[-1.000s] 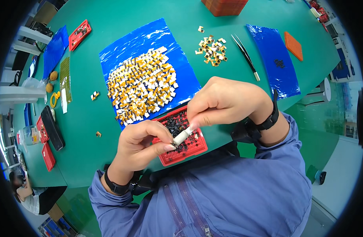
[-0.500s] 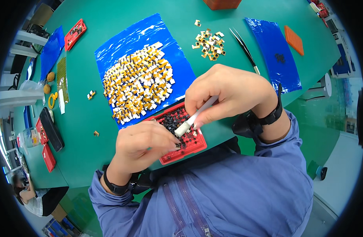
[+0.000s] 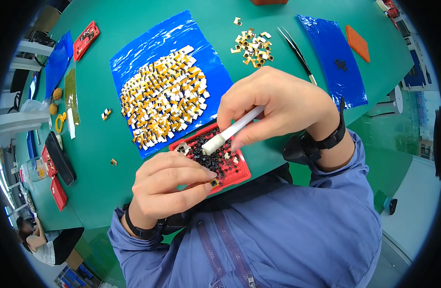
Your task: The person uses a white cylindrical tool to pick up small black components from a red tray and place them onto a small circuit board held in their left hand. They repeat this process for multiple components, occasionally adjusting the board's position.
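My right hand (image 3: 280, 103) is closed around a white pen-like stick (image 3: 242, 122) with a thick, rough cream tip. That tip is over the small black round parts (image 3: 211, 150) heaped in a red tray (image 3: 240, 176); whether it touches them I cannot tell. At the tray's near left edge, my left hand (image 3: 170, 185) pinches a small gold-and-black square piece (image 3: 214, 182) between thumb and fingertips. Beyond the tray, a blue sheet (image 3: 175, 30) carries a large pile of small white, gold and black pieces (image 3: 165, 98).
Loose gold pieces (image 3: 253, 47) lie beyond my right hand, beside tweezers (image 3: 297, 54). Farther right are a second blue sheet (image 3: 321, 41) with tiny black parts and an orange slab (image 3: 358, 44). Yellow scissors (image 3: 60, 122) and a black case (image 3: 60, 158) lie left. A person (image 3: 38, 237) sits far left.
The stick's tip has moved away from my left fingertips, up and left over the black parts. My left hand has shifted slightly down and left, and its square piece shows more clearly.
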Tool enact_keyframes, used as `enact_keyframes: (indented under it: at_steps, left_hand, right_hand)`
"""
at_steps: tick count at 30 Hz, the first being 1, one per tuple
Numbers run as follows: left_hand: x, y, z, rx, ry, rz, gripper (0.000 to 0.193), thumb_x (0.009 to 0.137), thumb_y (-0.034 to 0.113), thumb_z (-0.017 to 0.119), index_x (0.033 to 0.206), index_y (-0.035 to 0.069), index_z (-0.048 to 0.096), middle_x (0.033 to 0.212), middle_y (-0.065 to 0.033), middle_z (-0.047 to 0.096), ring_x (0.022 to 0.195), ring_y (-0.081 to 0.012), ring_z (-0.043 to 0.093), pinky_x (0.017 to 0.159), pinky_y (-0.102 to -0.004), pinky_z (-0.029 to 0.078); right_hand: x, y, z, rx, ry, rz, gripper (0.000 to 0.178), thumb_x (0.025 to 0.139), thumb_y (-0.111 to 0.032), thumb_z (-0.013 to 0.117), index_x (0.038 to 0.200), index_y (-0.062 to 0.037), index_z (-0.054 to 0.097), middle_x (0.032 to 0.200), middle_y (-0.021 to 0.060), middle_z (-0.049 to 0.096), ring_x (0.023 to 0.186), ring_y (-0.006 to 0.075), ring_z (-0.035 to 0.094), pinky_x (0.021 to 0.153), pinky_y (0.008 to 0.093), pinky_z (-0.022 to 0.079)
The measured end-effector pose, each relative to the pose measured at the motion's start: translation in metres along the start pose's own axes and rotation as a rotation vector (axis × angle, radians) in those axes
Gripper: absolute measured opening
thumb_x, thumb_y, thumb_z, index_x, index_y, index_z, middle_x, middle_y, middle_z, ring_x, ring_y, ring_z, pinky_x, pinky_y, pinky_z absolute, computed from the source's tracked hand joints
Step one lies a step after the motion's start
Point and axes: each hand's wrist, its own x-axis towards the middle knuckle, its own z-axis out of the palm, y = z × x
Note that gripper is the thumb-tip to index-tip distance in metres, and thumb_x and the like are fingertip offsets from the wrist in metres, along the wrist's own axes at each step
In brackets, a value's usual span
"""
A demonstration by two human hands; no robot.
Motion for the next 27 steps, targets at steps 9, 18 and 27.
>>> enact_keyframes:
  at_steps: [9, 18, 27]
  left_hand:
    - [0.004, 0.005, 0.0, 0.152, -0.046, 0.099, 0.013, 0.064, 0.005, 0.068, 0.076, 0.008, 0.063, 0.083, -0.0073, 0.066, 0.07, -0.0174, 0.062, 0.058, -0.0272, 0.049]
    - [0.004, 0.011, 0.004, 0.191, -0.02, 0.114, 0.014, 0.063, 0.003, 0.068, 0.075, 0.008, 0.061, 0.082, -0.0086, 0.066, 0.071, -0.0183, 0.064, 0.061, -0.0271, 0.051]
    - [0.002, 0.015, 0.001, 0.164, -0.027, 0.101, 0.015, 0.065, 0.002, 0.069, 0.076, 0.007, 0.061, 0.084, -0.0102, 0.067, 0.072, -0.0185, 0.065, 0.06, -0.0274, 0.052]
  right_hand:
    - [-0.004, -0.013, 0.004, 0.338, 0.418, 0.063, 0.018, 0.085, -0.018, 0.066, 0.097, -0.0039, 0.063, 0.066, 0.0039, 0.057, 0.056, 0.0097, 0.053, 0.051, 0.0252, 0.04]
    - [-0.067, -0.029, 0.007, -0.744, 0.253, 0.272, 0.026, 0.066, -0.007, 0.07, 0.091, -0.003, 0.062, 0.084, 0.0074, 0.061, 0.076, 0.0227, 0.061, 0.065, 0.0332, 0.05]
    - [-0.082, -0.015, 0.021, -0.948, 0.152, 0.415, 0.029, 0.064, -0.004, 0.068, 0.09, -0.0007, 0.053, 0.085, 0.0105, 0.053, 0.084, 0.0262, 0.056, 0.069, 0.0356, 0.049]
